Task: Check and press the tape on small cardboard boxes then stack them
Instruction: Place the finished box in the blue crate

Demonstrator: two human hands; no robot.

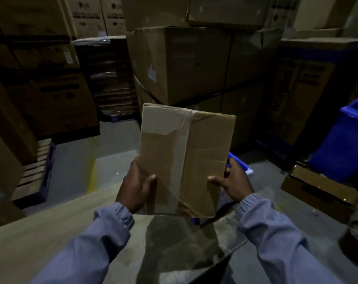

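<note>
I hold a small brown cardboard box (202, 152) up in front of me, tilted with its taped face toward the camera. A strip of clear tape (180, 148) runs down its middle seam, wrinkled near the top. My left hand (136, 189) grips the box's lower left edge, thumb on the front face. My right hand (233, 181) grips the lower right edge, thumb on the front and fingers behind. The box hangs above a light wooden table top (51, 232).
Tall stacks of large cardboard cartons (186, 64) stand straight ahead and on the left. A blue plastic bin (346, 140) is at the right, with a flat carton (317, 185) on the floor beside it. A yellow floor line (91, 173) runs left of the table.
</note>
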